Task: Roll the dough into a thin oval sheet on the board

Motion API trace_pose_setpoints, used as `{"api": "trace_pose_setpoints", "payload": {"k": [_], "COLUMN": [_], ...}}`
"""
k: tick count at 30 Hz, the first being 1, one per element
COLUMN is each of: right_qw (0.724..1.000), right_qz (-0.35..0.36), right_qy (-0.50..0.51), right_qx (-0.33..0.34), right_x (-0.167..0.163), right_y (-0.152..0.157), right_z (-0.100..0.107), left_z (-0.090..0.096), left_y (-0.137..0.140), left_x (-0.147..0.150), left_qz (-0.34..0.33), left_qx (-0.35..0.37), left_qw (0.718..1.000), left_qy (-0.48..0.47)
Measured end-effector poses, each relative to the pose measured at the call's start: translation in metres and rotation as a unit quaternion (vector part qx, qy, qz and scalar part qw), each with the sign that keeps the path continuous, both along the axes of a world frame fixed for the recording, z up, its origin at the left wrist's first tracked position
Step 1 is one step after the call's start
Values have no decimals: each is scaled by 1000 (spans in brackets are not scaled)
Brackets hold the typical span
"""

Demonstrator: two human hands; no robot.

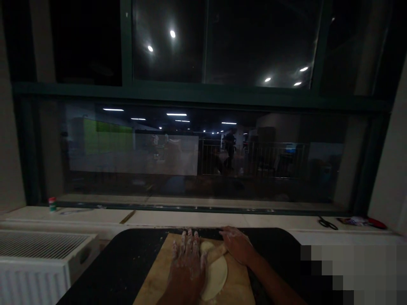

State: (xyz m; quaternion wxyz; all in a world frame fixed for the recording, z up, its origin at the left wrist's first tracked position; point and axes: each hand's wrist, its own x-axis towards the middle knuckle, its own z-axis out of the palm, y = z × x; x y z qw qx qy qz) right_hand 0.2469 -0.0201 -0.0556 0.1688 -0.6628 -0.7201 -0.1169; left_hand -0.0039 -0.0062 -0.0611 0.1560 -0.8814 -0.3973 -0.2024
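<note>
On a wooden board (155,271) lies a round, flat sheet of dough (218,275). A short wooden rolling pin (216,253) rests slantwise across the dough. My left hand (187,264), dusted with flour, is stretched out flat with its fingers apart, over the board at the pin's left end. Its palm hides that end, so how it bears on the pin cannot be seen. My right hand (238,245), also floury, is closed over the pin's right end, its fingers pointing to the upper left.
The board sits on a black table (127,254) against a white windowsill (190,219). Black scissors (328,223) and a red item (377,223) lie on the sill at right, a small red-and-green container (52,204) at left. A white radiator (34,267) stands left.
</note>
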Motion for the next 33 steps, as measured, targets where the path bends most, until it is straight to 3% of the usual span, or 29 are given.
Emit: {"api": "trace_pose_setpoints", "payload": {"k": [6, 8, 16, 21, 25, 29, 33], "right_qw": [999, 998, 988, 991, 991, 992, 993], "right_qz": [-8, -26, -89, -65, -71, -119, -118], "right_qy": [29, 55, 106, 80, 46, 12, -2], "right_qx": [25, 36, 71, 86, 102, 31, -9], "right_x": [3, 0, -18, -20, -18, -15, -8], "right_y": [-44, -59, -134, -163, -150, -111, -57], "right_z": [-11, -16, -24, -52, -54, -22, 4], "left_z": [-22, -27, -21, -18, -17, -18, -16], "left_y": [-5, -10, -43, -55, -53, -40, -24], "left_x": [0, -2, -35, -55, -54, -40, -20], "left_qz": [-38, -50, -139, -187, -190, -189, -126], "left_qx": [200, 235, 270, 241, 221, 175, 108], "left_qw": [978, 969, 952, 952, 955, 963, 984], "left_qy": [-45, -59, -33, -33, -48, -77, -71]}}
